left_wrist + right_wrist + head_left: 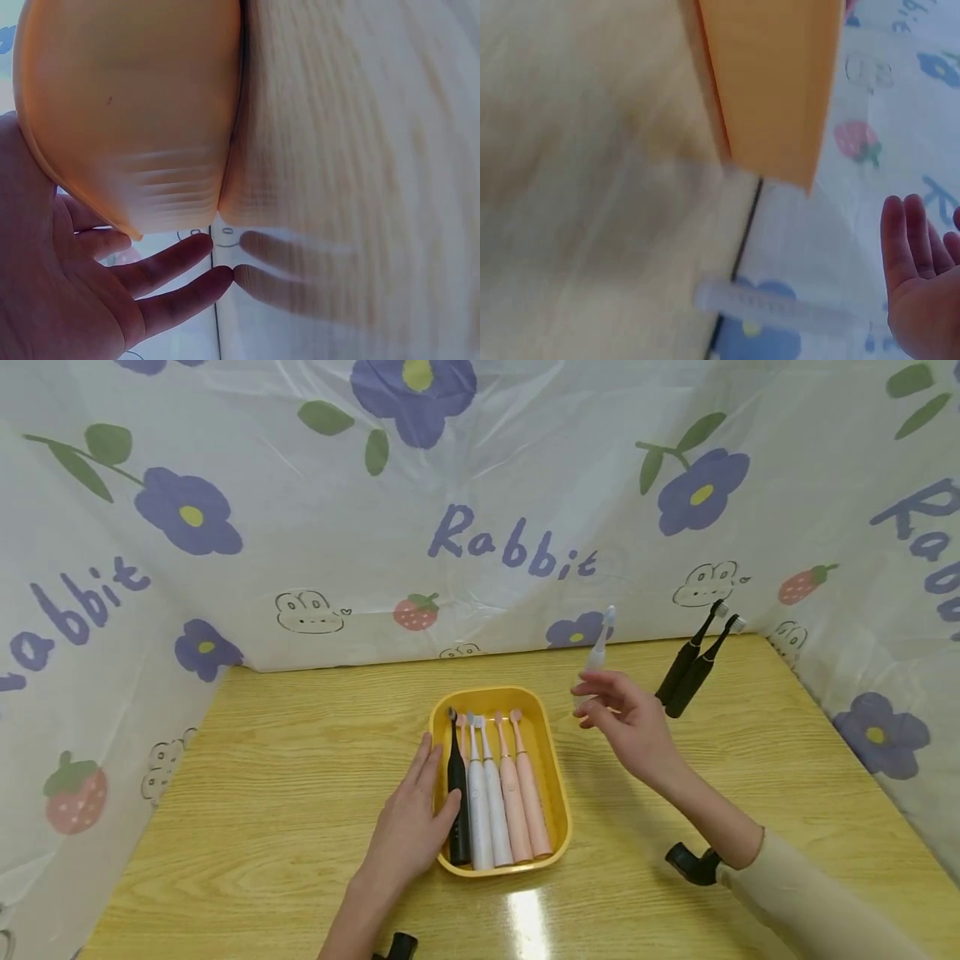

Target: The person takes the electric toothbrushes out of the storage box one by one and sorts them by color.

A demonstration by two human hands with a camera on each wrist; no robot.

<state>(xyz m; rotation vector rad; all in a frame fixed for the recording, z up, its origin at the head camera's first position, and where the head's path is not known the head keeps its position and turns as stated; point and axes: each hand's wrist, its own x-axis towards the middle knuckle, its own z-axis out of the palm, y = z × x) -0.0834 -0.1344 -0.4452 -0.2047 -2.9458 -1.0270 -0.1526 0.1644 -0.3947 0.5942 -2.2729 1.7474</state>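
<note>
A yellow tray (561, 793) holds a black toothbrush (457, 810) and several white and pink toothbrushes (512, 802), lying side by side. My left hand (408, 831) holds the tray's left side, thumb over the rim and fingers outside against the wall. Two of those fingers (180, 300) stretch out low beside the tray. A white toothbrush (597, 656) stands upright on the table to the right of the tray, its lower part partly behind my right hand (633, 727). That hand holds nothing; in the right wrist view its fingers (919, 232) are apart from the white handle (772, 306).
Two black toothbrushes (692, 668) stand close together at the back right of the wooden table (285, 793). Patterned white cloth (510, 468) hangs along the back and both sides. A black wrist mount (693, 864) sits at my right forearm.
</note>
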